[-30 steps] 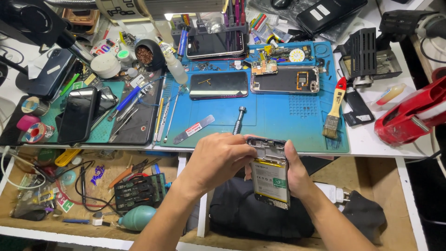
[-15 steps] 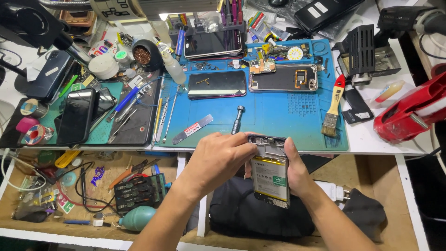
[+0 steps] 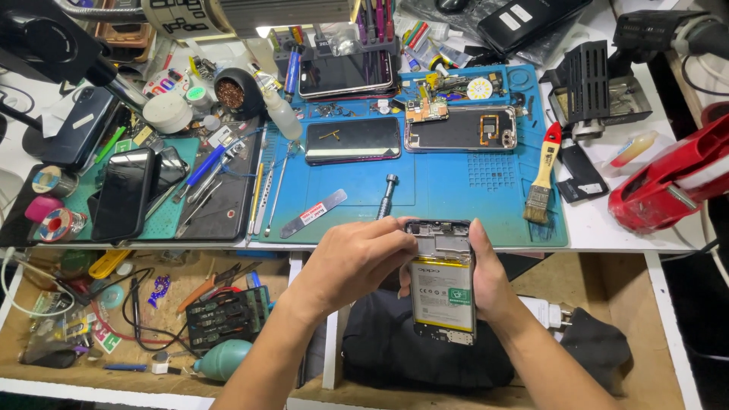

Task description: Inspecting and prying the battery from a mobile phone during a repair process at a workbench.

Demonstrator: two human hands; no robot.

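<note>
A cluttered tabletop carries a blue mat; under its front edge an open drawer is full of tools. On the mat lie two phones, a dark one and an opened one, with a brush at the right edge. Just in front of the mat, an opened phone, battery showing, is held over the dark lap. The right hand cups it from behind, fingers curled around its edge. The left hand is closed down on its top end, fingertips pinching there.
</note>
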